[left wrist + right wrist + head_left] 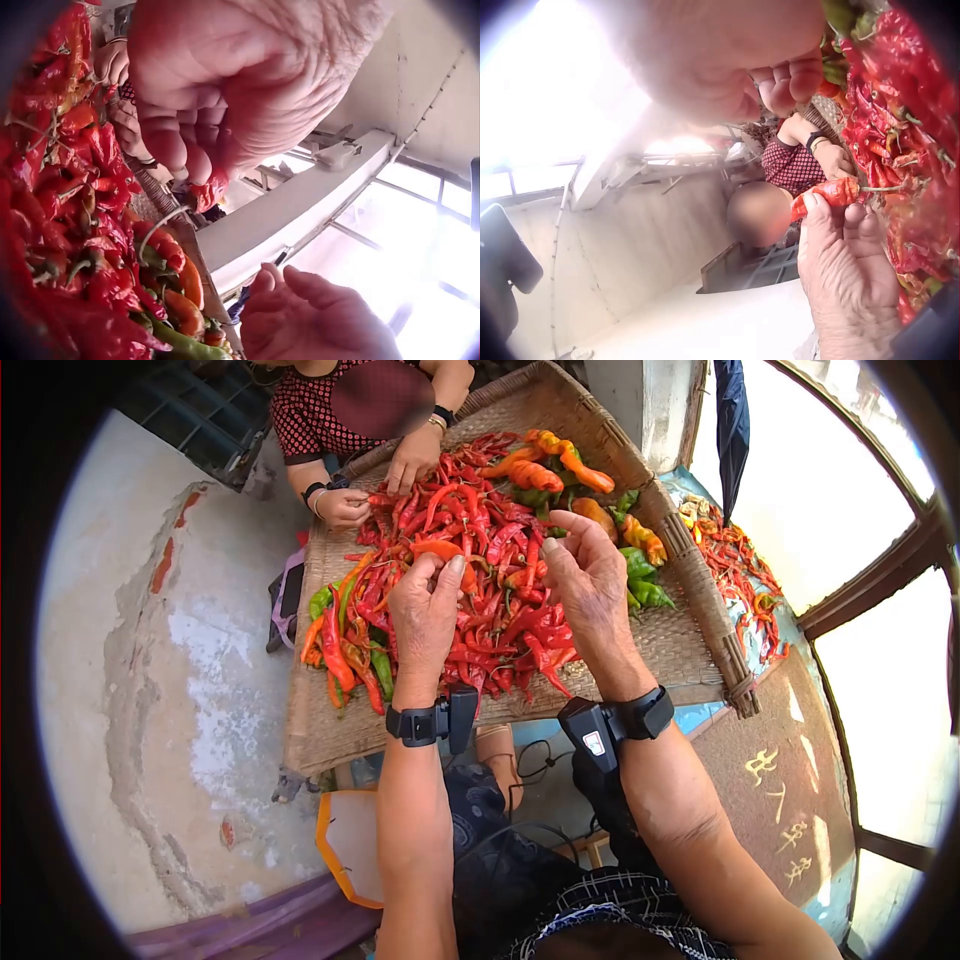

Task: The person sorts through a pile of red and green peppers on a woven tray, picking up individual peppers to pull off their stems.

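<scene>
Currently the left hand (425, 610) pinches a red chili (440, 549), likely light and pliant, best gripped near its stem; right hand (590, 575) relaxed, empty.

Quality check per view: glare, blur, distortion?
Head: fisheye, black vignette, window blown out at right, chilli pile sharp. Left wrist: left hand fills the top, soft; backlit glare lower right. Right wrist: glare washes out the right hand upper left; the held chilli is readable.

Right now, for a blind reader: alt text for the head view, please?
A left hand pinches an orange-red chili above a woven tray heaped with red chilies, right hand open beside it; another person's hands touch the far side.
</scene>
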Motion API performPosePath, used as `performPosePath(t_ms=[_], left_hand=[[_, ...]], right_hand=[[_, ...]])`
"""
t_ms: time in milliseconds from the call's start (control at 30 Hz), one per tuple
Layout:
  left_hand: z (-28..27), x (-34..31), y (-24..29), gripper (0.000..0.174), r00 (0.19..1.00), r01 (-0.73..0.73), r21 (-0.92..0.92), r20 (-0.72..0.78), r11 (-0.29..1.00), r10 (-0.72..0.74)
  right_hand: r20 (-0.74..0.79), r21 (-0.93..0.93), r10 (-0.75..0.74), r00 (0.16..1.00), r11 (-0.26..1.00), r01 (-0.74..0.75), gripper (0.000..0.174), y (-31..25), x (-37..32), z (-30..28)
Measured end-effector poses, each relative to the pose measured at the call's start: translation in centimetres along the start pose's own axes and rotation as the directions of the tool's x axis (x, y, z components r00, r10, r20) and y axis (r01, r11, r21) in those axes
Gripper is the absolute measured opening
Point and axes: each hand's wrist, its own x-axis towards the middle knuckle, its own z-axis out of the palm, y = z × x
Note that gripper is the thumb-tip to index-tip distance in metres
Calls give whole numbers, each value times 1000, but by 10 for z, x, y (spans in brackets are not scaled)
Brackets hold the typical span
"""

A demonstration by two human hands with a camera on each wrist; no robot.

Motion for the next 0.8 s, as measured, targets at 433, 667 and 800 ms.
performPosePath(t_ms=[433,667,800], left_hand=[[-45,28,-32,56,930,311,-351,-79,883,-359],[-34,2,-69,67,987,146,586,-29,797,-159],[-8,3,-45,97,909,360,575,-38,735,-416]], right_hand=[[56,-17,39,998,999,-38,29,-3,3,6],[86,-12,61,994,998,-61,30,-6,0,8],[73,-26,49,996,999,-47,28,-5,-3,9]])
